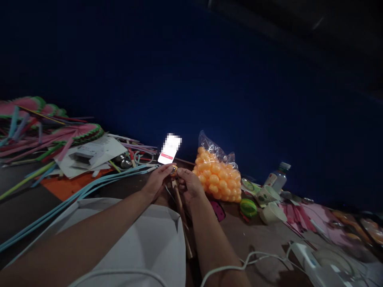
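Note:
My left hand (158, 180) and my right hand (189, 184) meet at the middle of the table. Between their fingertips is a small orange piece (174, 170) with a dark, shiny spot; its exact kind is too small to make out. Both hands are closed in a pinch around it. Just beyond them a lit phone (169, 149) stands tilted, its screen partly blurred. Below the hands runs a wooden stick (181, 207). To the right of my right hand sits a clear plastic bag of orange balls (217, 175).
An open white box (143, 239) lies under my left forearm. Light blue tubes (98, 184) and pink-and-green paper fans (74, 133) spread leftward. On the right are a green striped ball (248, 208), paper cup (273, 214), bottle (277, 179), white cable (254, 255) and power strip (311, 261).

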The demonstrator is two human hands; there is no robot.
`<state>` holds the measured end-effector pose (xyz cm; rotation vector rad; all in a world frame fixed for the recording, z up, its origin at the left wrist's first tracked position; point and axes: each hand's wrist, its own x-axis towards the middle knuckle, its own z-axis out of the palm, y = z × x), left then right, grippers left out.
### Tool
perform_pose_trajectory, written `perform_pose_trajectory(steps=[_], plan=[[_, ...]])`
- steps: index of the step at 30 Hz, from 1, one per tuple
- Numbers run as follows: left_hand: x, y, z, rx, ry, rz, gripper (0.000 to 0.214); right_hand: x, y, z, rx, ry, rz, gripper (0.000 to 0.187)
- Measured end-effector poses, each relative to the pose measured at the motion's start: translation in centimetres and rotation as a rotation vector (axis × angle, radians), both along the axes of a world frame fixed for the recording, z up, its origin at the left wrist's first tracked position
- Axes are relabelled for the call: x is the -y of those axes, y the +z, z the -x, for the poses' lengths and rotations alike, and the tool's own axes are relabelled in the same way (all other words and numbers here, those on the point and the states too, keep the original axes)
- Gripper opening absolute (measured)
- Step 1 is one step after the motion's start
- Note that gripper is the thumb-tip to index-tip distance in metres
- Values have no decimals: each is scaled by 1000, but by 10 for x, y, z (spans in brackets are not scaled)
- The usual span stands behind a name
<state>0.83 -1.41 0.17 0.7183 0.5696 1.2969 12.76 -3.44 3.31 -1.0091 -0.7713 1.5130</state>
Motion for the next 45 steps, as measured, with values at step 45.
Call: perform_pose_trajectory(steps=[45], plan=[[3,2,-1,-30,14,-6,35,-1,-1,-2,41,24,-47,23]])
